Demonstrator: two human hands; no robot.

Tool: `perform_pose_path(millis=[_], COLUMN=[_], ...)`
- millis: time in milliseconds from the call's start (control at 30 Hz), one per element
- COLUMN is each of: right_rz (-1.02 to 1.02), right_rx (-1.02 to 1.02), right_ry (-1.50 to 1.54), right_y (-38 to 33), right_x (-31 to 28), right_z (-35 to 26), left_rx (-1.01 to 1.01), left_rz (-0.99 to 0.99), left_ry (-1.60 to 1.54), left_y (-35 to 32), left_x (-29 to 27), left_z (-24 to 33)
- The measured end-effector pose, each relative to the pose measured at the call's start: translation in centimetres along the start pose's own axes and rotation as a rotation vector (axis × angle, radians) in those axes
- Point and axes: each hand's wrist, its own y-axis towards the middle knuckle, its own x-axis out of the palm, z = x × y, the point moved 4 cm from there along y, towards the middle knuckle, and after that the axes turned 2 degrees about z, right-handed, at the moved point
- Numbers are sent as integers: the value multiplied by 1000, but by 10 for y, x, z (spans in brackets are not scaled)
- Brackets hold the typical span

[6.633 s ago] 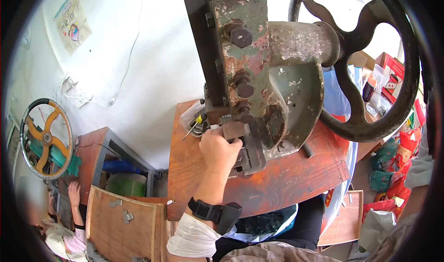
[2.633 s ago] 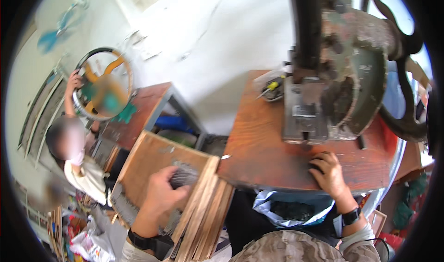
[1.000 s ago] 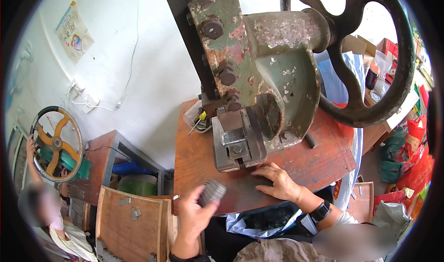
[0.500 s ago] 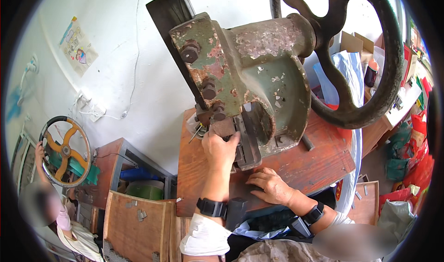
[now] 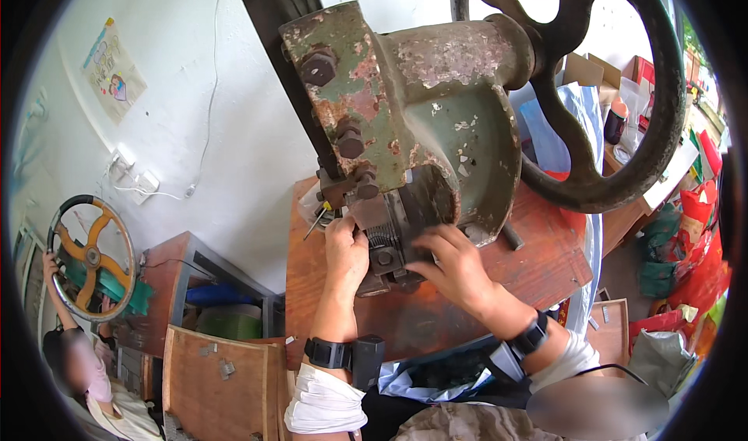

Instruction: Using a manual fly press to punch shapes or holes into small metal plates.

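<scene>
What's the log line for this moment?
left hand: at left side of ridged metal pieces on press base | right hand: blurred, open beside press base | handwheel: no hand visible

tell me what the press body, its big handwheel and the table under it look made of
Press body: likely cast metal, with green paint chipped and rust-brown in patches.
Handwheel: probably iron or steel; dark, with a dull, worn sheen.
Table: seems wood, reddish-brown and scuffed, with streaky marks; solid or veneered, I can't tell.
</scene>
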Motion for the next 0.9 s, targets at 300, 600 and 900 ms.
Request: perform_pose_path(millis=[300,600,900], right_rz=[-36,-73,-37], right_rx=[114,165,152], right_ry=[-153,-107,-195], right_y=[33,36,33], right_x=[34,32,39], right_z=[16,18,21], left_rx=[160,171,66], left_rz=[0,67,38], left_ry=[32,22,-40], left_y=[-5,-7,-8], left_x=[-3,-3,2], left_z=[8,17,5])
